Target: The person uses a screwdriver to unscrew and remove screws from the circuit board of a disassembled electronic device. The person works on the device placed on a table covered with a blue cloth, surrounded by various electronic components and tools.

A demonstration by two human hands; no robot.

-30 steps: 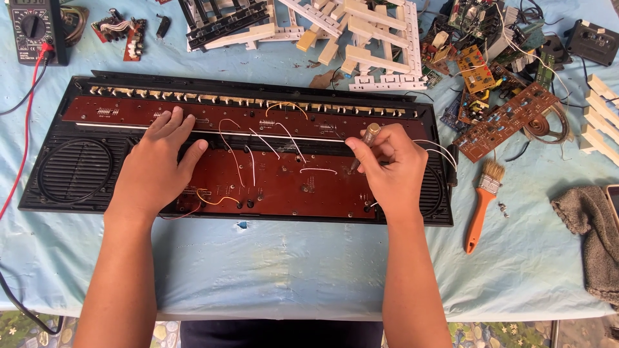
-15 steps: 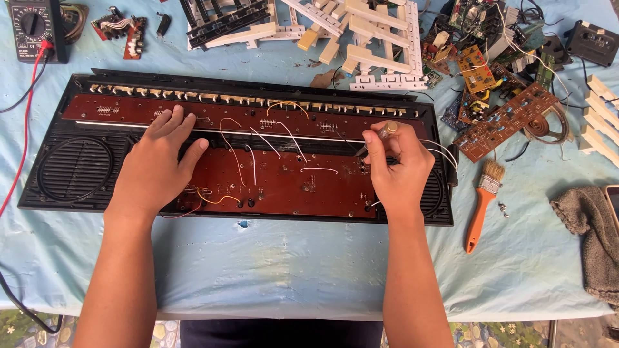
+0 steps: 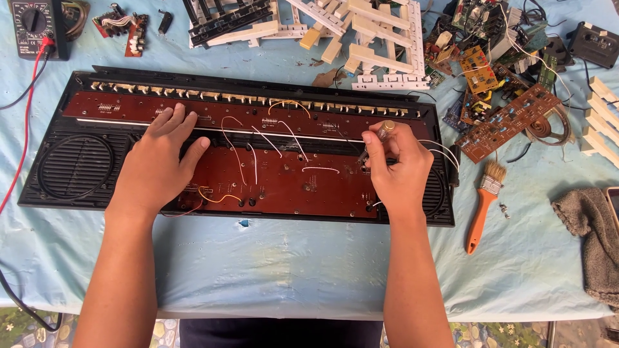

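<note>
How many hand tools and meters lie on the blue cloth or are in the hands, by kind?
Screwdriver, held in the right hand: 1
Orange-handled paintbrush: 1
Multimeter: 1
Total: 3
The left hand holds no tool; it rests flat on the red-brown circuit board.

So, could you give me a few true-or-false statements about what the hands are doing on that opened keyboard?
1. The left hand lies flat on the reddish-brown circuit board. True.
2. The right hand holds an orange-handled paintbrush. False: the orange-handled paintbrush lies on the blue table cover; the hand grips a small screwdriver.
3. The black multimeter sits at the far left corner. True.
4. The grey cloth covers the board. False: it lies at the right edge.
</note>
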